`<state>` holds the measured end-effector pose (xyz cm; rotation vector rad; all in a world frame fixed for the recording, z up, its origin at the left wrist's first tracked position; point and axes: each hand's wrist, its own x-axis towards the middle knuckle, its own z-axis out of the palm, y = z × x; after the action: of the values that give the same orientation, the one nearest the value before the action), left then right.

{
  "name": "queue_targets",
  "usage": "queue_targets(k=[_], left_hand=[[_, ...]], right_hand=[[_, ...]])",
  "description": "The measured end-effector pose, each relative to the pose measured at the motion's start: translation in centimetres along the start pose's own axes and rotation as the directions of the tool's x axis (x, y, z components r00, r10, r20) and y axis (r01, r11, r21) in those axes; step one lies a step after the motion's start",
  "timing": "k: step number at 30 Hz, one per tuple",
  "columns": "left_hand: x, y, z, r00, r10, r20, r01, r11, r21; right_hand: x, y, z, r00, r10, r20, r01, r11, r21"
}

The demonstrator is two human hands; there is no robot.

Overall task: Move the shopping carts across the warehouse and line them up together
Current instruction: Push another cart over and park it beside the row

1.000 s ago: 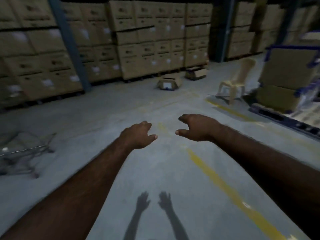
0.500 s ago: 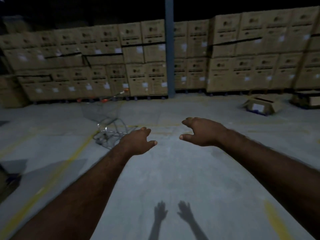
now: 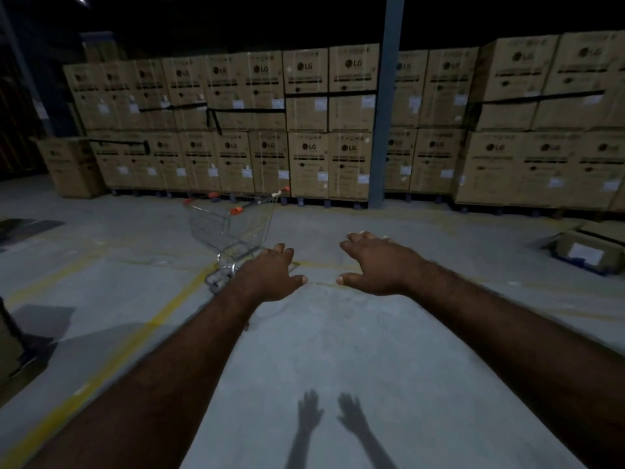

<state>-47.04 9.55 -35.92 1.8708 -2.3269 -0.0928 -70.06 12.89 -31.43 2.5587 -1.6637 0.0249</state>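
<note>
A wire shopping cart (image 3: 233, 228) with orange handle ends stands on the concrete floor ahead, a little left of centre, its handle toward the stacked boxes. My left hand (image 3: 270, 275) is stretched out palm down in front of the cart's lower frame, holding nothing. My right hand (image 3: 375, 265) hovers to the right of it, palm down, fingers relaxed, empty. Both hands are apart from the cart. Only this one cart is in view.
A wall of stacked cardboard boxes (image 3: 304, 130) runs across the back, with a blue steel column (image 3: 385, 106) in front. An open box (image 3: 588, 248) lies on the floor at right. Yellow lines (image 3: 142, 330) cross the floor. A dark object (image 3: 13, 346) sits at the left edge.
The view has swung left: the cart went from the far left edge to near centre and looks closer. The chair and pallet at right are out of view. Both hands stay outstretched and empty.
</note>
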Motion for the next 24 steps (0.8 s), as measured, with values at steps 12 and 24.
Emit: queue_targets(k=[12, 24], left_hand=[[23.9, -6.1, 3.3, 0.997, -0.049, 0.056, 0.047, 0.998, 0.03], [50.3, -11.9, 3.5, 0.969, -0.245, 0.014, 0.245, 0.969, -0.005]], right_hand=[[25.1, 9.5, 5.1, 0.995, -0.088, 0.044, 0.087, 0.996, 0.034], [54.8, 21.3, 5.1, 0.965, -0.263, 0.009, 0.263, 0.964, 0.031]])
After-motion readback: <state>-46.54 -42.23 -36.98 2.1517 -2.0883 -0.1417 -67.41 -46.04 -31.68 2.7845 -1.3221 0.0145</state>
